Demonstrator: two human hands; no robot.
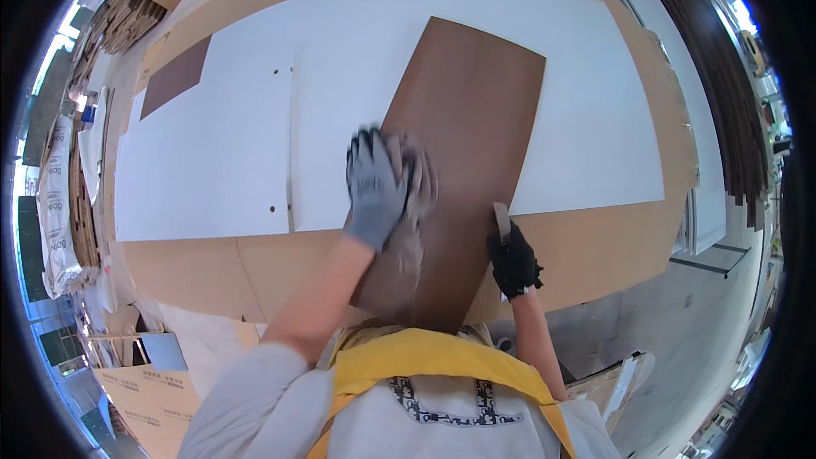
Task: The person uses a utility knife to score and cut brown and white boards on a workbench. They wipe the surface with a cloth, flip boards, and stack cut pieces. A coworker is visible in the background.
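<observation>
A long brown panel (467,110) lies at a slant on white boards (586,136). My left hand (374,187), in a grey glove, presses a crumpled greyish cloth (418,174) onto the panel's left part, fingers together over it. Below the cloth, a pale smear shows on the brown surface. Beside the panel's right edge, my right hand (514,259), in a black glove, is closed on a flat grey blade-like tool (501,217), whose exact kind I cannot make out.
Brown cardboard (595,251) underlies the boards. A smaller brown piece (174,76) lies at the upper left. Dark long strips (722,119) are stacked at the right. Stacked planks (119,25) and a wrapped white bundle (59,204) stand at the left.
</observation>
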